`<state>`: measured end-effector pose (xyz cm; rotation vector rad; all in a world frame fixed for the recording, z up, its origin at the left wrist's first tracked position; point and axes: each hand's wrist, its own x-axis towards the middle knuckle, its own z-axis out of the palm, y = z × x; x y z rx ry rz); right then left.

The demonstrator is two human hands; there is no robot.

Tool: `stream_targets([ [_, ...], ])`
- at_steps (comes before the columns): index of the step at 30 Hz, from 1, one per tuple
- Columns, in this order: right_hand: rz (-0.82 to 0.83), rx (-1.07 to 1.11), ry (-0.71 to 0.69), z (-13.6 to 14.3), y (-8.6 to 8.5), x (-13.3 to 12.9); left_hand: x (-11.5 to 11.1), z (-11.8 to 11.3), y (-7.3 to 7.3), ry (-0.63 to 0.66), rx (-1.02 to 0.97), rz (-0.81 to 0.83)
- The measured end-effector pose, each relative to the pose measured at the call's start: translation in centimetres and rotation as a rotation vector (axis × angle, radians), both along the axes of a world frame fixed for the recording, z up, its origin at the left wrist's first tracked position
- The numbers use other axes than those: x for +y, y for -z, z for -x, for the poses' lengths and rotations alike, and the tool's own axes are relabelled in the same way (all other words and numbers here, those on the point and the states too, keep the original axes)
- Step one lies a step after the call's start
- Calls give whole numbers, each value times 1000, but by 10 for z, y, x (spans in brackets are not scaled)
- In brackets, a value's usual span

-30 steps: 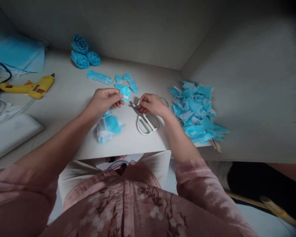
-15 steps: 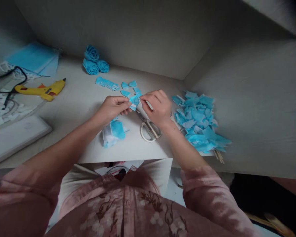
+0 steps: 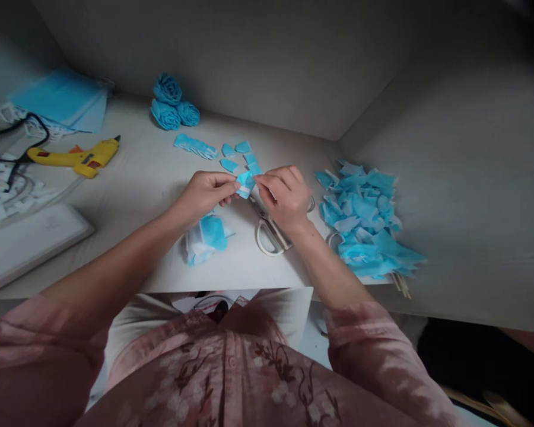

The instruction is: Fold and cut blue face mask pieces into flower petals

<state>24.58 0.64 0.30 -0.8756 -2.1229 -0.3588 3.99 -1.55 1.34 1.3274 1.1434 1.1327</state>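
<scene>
Between my hands is a small blue fabric piece [image 3: 245, 184] with a white strip on it. My left hand [image 3: 209, 191] pinches its left edge between thumb and fingers. At its right edge, my right hand [image 3: 285, 194] has thumb and forefinger pressed together on it. Scissors [image 3: 267, 230] with pale handles lie partly under my right hand. Just beyond the held piece are several small cut blue pieces [image 3: 228, 165] and a row of overlapping pieces [image 3: 196, 146]. A blue and white fabric bundle [image 3: 207, 239] rests nearer to me, below my left hand.
Three blue fabric roses [image 3: 167, 114] stand at the back. On the left are a yellow glue gun [image 3: 89, 158], a stack of blue face masks [image 3: 60, 101] and a white box-like object [image 3: 35, 246]. A heap of blue cut fabric [image 3: 360, 207] lies on the right, with thin sticks [image 3: 401, 286] under it.
Both hands still hold the blue piece, which has turned slightly between the fingers. The view has shifted a little.
</scene>
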Motion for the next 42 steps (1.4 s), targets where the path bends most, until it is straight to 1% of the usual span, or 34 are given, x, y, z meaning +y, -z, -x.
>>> stream_targets([
  [5,62,-12,-6,1,1,0,-1,-1,-1,-4,-21,47],
  [9,43,-10,-16,1,1,0,-2,-2,-1,42,-91,103],
  [12,57,-16,-23,2,1,-1,-1,-2,1,56,-118,110],
  [15,103,-28,-32,2,1,-2,1,-2,4,41,-114,113],
  [19,114,-31,-45,2,2,-2,2,-3,6,42,-148,137],
  [25,136,-58,-75,2,2,-2,1,-5,2,34,-224,205],
  [29,177,-89,-119,0,1,-5,2,-4,1,28,-255,217],
  [31,207,-75,-118,0,0,-6,3,-2,2,22,-248,212],
  [34,328,57,-94,0,0,-8,4,-1,3,22,-214,178],
  [36,452,170,-85,1,0,-7,4,0,5,26,-183,148],
  [38,584,239,-85,1,2,-5,4,0,6,20,-146,126],
  [40,689,270,-104,2,7,-2,4,0,7,10,-111,107],
  [42,761,306,-156,4,13,2,3,0,8,2,-85,77],
])
